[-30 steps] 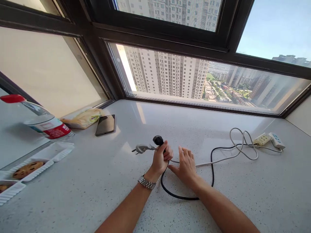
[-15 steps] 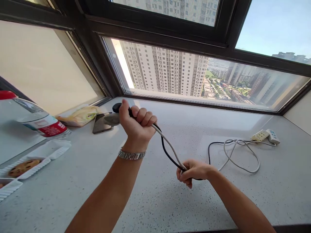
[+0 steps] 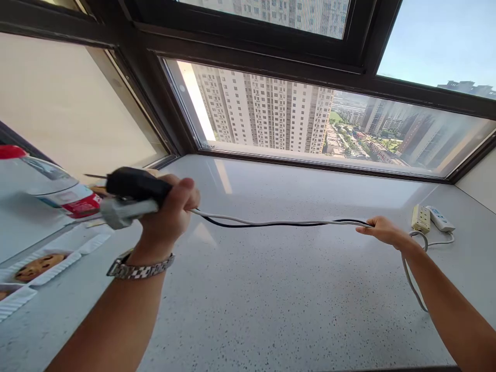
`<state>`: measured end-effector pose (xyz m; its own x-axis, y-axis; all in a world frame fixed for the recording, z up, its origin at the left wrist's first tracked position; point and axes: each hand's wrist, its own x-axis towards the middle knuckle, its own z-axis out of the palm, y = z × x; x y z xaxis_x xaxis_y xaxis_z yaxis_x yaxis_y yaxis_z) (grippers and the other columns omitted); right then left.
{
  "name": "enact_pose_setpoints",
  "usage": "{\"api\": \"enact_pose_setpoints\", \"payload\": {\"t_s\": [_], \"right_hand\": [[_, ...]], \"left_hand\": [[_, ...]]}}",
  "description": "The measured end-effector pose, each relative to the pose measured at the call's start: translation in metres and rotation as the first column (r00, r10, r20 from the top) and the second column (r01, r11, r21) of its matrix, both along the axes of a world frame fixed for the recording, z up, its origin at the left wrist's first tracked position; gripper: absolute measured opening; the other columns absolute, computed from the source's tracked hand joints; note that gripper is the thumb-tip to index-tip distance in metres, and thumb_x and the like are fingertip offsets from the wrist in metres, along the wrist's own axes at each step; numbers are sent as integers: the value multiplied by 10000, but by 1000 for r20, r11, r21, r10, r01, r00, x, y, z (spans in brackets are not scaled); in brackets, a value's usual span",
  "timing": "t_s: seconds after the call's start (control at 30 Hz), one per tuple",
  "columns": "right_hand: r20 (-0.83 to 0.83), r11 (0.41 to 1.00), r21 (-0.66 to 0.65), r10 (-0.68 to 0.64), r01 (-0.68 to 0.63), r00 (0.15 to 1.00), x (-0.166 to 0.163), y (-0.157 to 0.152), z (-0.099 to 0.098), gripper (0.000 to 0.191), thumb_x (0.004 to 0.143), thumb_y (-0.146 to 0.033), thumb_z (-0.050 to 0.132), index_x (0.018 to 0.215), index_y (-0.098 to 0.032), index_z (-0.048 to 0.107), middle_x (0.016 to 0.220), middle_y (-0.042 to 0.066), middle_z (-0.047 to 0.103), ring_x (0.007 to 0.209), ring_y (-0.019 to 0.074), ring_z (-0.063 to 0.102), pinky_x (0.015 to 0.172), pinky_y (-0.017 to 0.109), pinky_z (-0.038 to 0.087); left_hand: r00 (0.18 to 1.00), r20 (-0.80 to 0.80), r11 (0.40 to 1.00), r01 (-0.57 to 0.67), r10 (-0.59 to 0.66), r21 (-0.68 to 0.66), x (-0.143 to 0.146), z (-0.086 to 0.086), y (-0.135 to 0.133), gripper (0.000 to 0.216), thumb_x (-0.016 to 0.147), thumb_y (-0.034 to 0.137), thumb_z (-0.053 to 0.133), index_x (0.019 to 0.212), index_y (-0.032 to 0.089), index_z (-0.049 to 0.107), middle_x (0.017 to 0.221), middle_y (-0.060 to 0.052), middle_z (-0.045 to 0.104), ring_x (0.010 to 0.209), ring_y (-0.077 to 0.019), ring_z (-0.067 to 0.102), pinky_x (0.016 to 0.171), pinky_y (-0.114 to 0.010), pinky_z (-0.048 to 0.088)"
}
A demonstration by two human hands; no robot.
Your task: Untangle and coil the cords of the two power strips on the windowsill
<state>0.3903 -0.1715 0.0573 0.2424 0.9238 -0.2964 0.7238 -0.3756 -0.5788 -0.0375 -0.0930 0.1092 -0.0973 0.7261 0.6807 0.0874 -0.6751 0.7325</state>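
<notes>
— Cords (image 3: 279, 223), black and white together: stretched taut above the countertop (image 3: 271, 310), running from left edge toward right corner.
— Left hand (image 3: 170, 214)?
— Fingers curled tight around both plugs (image 3: 127, 199).
— Right hand (image 3: 382, 231)?
— Fingers pinched on the cords, near the power strips (image 3: 430, 219) at the right corner.
</notes>
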Motion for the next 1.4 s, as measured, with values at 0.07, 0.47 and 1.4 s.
{"api": "enact_pose_setpoints", "payload": {"t_s": [0.07, 0.47, 1.4], "right_hand": [[-248, 992, 67, -85, 104, 965, -2, 9, 5, 359, 589, -417, 735, 605, -193, 454, 492, -80, 315, 460, 61, 229, 464, 235, 137], [-707, 880, 434, 198, 195, 679, -83, 0, 32, 274, 652, -295, 643, 882, -153, 596, 678, -4, 578, 485, 69, 417, 469, 228, 314], [-531, 855, 517, 288, 35, 797, -128, 7, -96, 509, 786, -698, 447, 751, -193, 498, 502, -50, 451, 359, 82, 391, 389, 222, 290]], "left_hand": [[953, -301, 999, 43, -41, -1, 13, -18, -6, 443, 727, 408, 674, 499, 186, 366, 434, 70, 335, 418, -50, 304, 450, -251, 240], [402, -402, 554, 411, -823, -724, 190, -94, -52, 201, 732, 342, 604, 671, 153, 568, 550, 24, 477, 511, -93, 388, 483, -224, 257], [629, 728, 356, 768, -271, -532, 196, -99, -26, 317, 711, 422, 726, 740, 113, 661, 593, -3, 581, 490, -92, 479, 478, -228, 353]]}}
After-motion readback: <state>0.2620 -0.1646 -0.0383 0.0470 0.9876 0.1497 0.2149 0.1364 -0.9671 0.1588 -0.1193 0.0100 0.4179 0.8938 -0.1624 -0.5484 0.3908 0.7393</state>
